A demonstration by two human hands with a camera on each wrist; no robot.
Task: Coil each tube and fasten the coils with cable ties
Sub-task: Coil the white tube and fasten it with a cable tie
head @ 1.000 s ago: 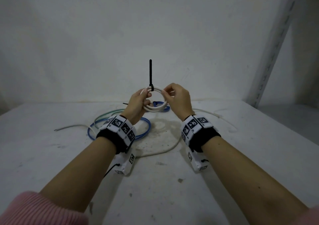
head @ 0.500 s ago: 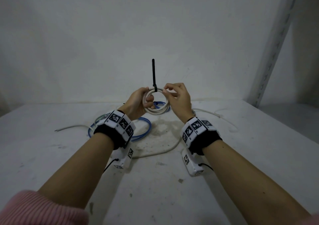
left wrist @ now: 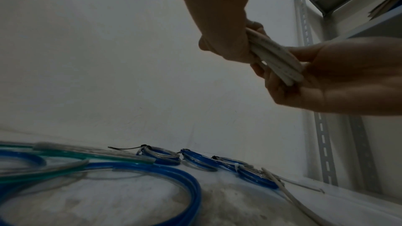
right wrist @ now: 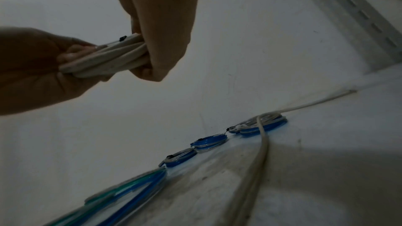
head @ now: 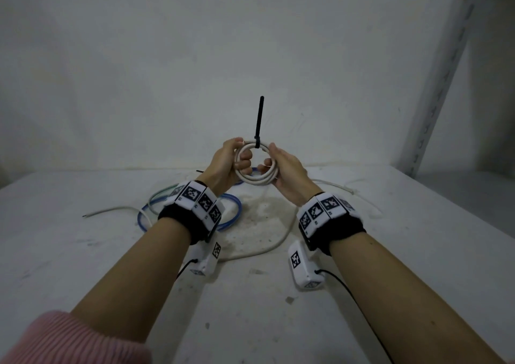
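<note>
A small coil of white tube (head: 255, 181) is held upright above the table, between both hands. A black cable tie (head: 260, 121) is cinched round the coil's top, its long tail standing straight up. My left hand (head: 242, 160) grips the coil's left side, fingers curled through the ring. My right hand (head: 269, 165) grips the right side, fingers wrapped round the strands. In the left wrist view the coil (left wrist: 276, 57) runs between the left hand (left wrist: 226, 40) and the right hand (left wrist: 337, 78). The right wrist view shows the coil (right wrist: 108, 57) edge-on, with the tie head (right wrist: 123, 38) on it.
On the table below lie a loose blue tube (head: 231, 213), a green tube (head: 158, 193) and a long white tube (head: 267, 249). Several small tied coils (left wrist: 161, 156) sit in a row by the back wall. A slotted metal upright (head: 446, 70) stands at the right.
My right hand has left the top of the coil by the tie head and now grips the coil's right side. The coil has lifted a little and the tail leans slightly right.
</note>
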